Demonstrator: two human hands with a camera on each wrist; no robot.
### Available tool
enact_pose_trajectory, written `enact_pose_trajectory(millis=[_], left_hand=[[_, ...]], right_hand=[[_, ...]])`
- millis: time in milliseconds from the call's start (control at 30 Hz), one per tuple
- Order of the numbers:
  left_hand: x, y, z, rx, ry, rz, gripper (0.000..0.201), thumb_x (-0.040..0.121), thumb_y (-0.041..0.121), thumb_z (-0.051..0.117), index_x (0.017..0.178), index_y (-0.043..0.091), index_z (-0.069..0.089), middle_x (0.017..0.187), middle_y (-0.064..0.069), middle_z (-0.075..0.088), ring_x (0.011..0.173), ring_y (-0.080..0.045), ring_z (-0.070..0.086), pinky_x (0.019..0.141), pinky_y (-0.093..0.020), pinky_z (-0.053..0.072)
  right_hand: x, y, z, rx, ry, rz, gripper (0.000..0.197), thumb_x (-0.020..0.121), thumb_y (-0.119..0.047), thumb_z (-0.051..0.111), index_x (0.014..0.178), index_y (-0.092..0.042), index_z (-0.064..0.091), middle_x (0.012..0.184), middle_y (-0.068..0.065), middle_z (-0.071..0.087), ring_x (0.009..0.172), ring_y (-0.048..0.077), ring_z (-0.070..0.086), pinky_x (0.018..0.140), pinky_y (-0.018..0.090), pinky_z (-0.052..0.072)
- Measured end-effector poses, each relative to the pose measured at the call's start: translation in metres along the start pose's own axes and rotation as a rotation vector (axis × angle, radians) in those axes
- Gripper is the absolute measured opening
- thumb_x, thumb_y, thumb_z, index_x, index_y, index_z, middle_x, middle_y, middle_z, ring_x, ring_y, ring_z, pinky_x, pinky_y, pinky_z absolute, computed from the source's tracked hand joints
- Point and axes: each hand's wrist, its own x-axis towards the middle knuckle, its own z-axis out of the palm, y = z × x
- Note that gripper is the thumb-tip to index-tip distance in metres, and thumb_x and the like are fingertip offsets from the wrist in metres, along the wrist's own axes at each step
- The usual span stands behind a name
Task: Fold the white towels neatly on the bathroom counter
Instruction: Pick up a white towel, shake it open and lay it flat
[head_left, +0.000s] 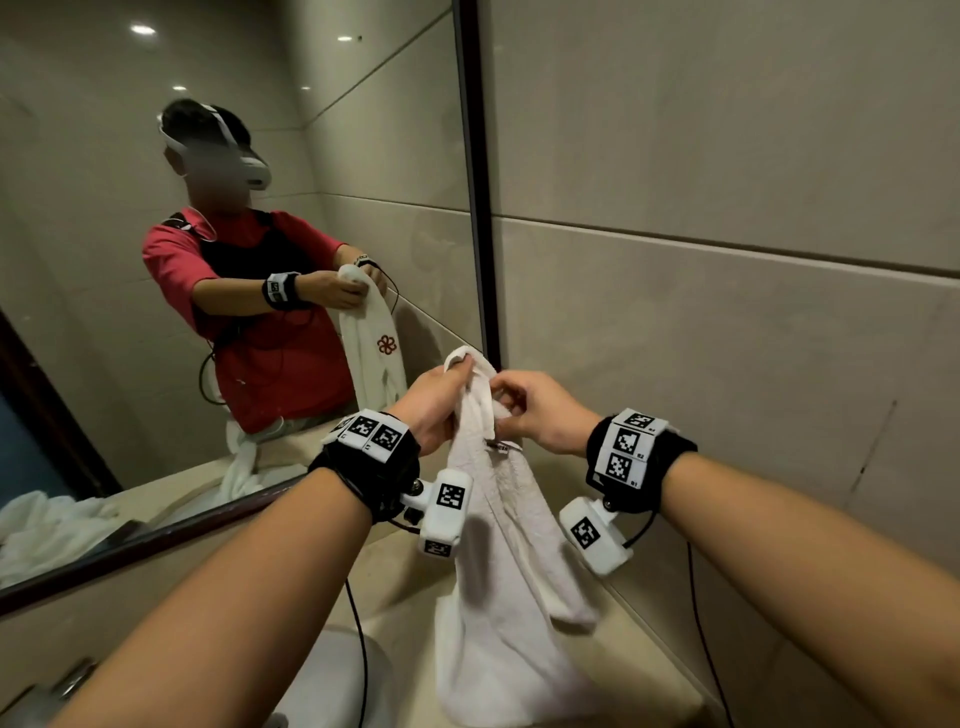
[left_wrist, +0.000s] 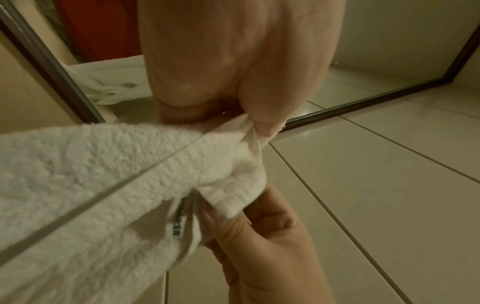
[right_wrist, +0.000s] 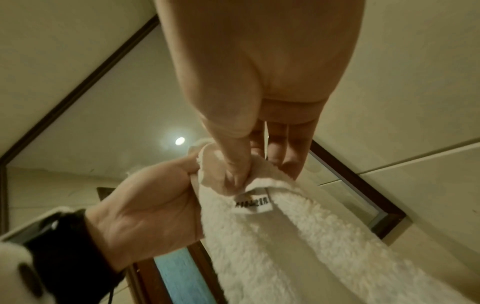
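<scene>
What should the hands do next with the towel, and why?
Probably draw the hands apart along the top edge to spread the towel. The left hand and right hand both pinch it close together at the top, so it hangs bunched in long folds, with its lower end on the counter. It likely needs opening flat before a neat fold.

Left hand (head_left: 434, 402) and right hand (head_left: 540, 410) pinch the hanging white terry towel (head_left: 498, 597) at its top; its bottom touches the beige stone counter (head_left: 660, 660).
</scene>
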Motion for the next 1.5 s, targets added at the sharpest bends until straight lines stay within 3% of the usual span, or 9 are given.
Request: enact_pose_trajectory(millis=[100,367,600,767,833,933,1033,1200,1500], left_hand=[[-0.001,0.001,-0.006,0.010,0.000,0.025,0.033,0.102,0.035,0.044,0.111,0.007,0.059,0.094,-0.013,0.071,0.087,-0.026,0.069,0.082,-0.038,0.054],[-0.011,0.003,-0.020,0.166,-0.045,0.101,0.041,0.098,0.041,0.050,0.108,0.005,0.065,0.098,-0.013,0.073,0.083,-0.019,0.072,0.071,-0.028,0.058],[-0.021,-0.003,0.007,0.402,-0.377,0.222,0.048,0.066,0.011,0.084,0.110,0.003,0.067,0.109,-0.019,0.070,0.104,-0.034,0.066,0.095,-0.047,0.052],[-0.025,-0.001,0.013,0.282,-0.119,0.272,0.032,0.063,0.018,0.077,0.092,0.004,0.074,0.095,-0.019,0.073,0.089,-0.028,0.068,0.092,-0.051,0.051],[-0.031,0.004,0.013,0.210,-0.075,0.266,0.027,0.072,0.010,0.075,0.095,-0.001,0.072,0.093,-0.019,0.073,0.089,-0.031,0.069,0.084,-0.045,0.056],[-0.034,0.014,0.014,0.128,0.000,0.299,0.008,0.089,0.001,0.062,0.086,0.004,0.068,0.072,-0.004,0.073,0.068,-0.016,0.070,0.058,-0.024,0.056],[-0.031,0.022,0.005,0.076,0.097,0.348,0.010,0.089,0.003,0.061,0.084,0.009,0.067,0.068,0.001,0.071,0.063,-0.012,0.067,0.056,-0.022,0.052],[-0.027,0.027,-0.025,0.100,0.276,0.404,0.009,0.089,0.017,0.065,0.084,0.011,0.068,0.079,-0.004,0.069,0.073,-0.015,0.061,0.068,-0.027,0.048],[-0.045,0.014,-0.049,0.122,0.333,0.322,0.016,0.091,0.019,0.064,0.076,0.013,0.067,0.078,-0.006,0.068,0.071,-0.017,0.061,0.067,-0.030,0.048]], right_hand=[[0.000,0.001,-0.011,0.011,0.041,0.041,0.004,0.082,0.000,0.071,0.085,0.000,0.069,0.068,0.000,0.060,0.059,0.007,0.050,0.060,0.025,0.045],[-0.001,-0.019,-0.041,0.367,0.144,0.183,0.015,0.089,-0.006,0.064,0.102,-0.001,0.069,0.085,0.012,0.066,0.067,0.013,0.062,0.063,0.027,0.054],[-0.001,-0.067,-0.040,0.368,0.036,0.063,0.014,0.092,0.001,0.057,0.102,-0.004,0.064,0.068,-0.003,0.067,0.056,0.002,0.061,0.051,0.016,0.048],[-0.011,-0.062,-0.045,0.391,0.118,0.068,0.030,0.088,-0.008,0.066,0.116,-0.010,0.055,0.086,0.004,0.059,0.072,0.011,0.059,0.063,0.021,0.049],[-0.020,-0.052,-0.043,0.246,-0.040,0.104,0.059,0.079,-0.010,0.077,0.129,-0.011,0.048,0.093,0.002,0.061,0.083,0.015,0.060,0.074,0.026,0.050],[-0.035,-0.032,-0.026,-0.040,-0.283,0.146,0.039,0.076,-0.001,0.076,0.112,-0.004,0.060,0.104,0.006,0.069,0.094,0.018,0.066,0.083,0.027,0.054],[-0.034,-0.010,-0.019,-0.312,-0.097,0.214,0.014,0.083,-0.009,0.064,0.091,0.002,0.068,0.086,0.015,0.069,0.074,0.022,0.064,0.063,0.032,0.050],[-0.022,-0.008,-0.038,-0.261,0.265,0.218,0.039,0.094,-0.024,0.056,0.064,0.001,0.055,0.060,0.011,0.048,0.059,0.019,0.043,0.059,0.033,0.035],[-0.028,-0.014,-0.002,-0.075,0.236,0.207,0.030,0.085,-0.050,0.057,0.079,-0.022,0.051,0.076,-0.005,0.058,0.072,0.017,0.055,0.065,0.032,0.043]])
